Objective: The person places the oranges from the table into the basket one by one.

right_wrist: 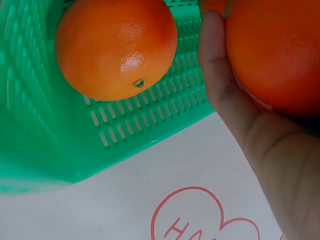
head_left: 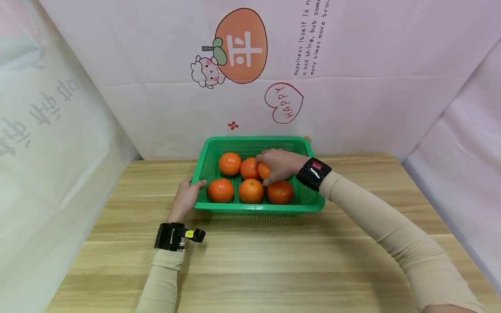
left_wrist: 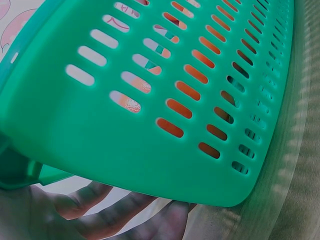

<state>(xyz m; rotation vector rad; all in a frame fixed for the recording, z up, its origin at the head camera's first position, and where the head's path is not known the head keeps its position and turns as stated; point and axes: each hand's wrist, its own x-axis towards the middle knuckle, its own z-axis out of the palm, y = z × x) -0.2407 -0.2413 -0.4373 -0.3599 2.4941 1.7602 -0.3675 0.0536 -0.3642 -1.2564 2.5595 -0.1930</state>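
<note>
A green plastic basket (head_left: 258,208) stands at the back of the table with several oranges in it. My left hand (head_left: 184,199) grips its left rim, the thumb over the edge. In the left wrist view the fingers (left_wrist: 112,215) lie along the outside of the slotted basket wall (left_wrist: 115,150). Inside the basket, my right hand (head_left: 282,164) holds an orange (head_left: 264,170), partly hidden by the fingers. Around it are a front-middle orange (head_left: 251,191), a front-right orange (head_left: 280,192) and others. The right wrist view shows the thumb against the held orange (right_wrist: 280,55).
The wooden table (head_left: 282,261) stretches out in front of the basket. Right behind it rises a white printed cloth (head_left: 164,113), with more cloth hanging at both sides. Black straps with cameras sit on both wrists.
</note>
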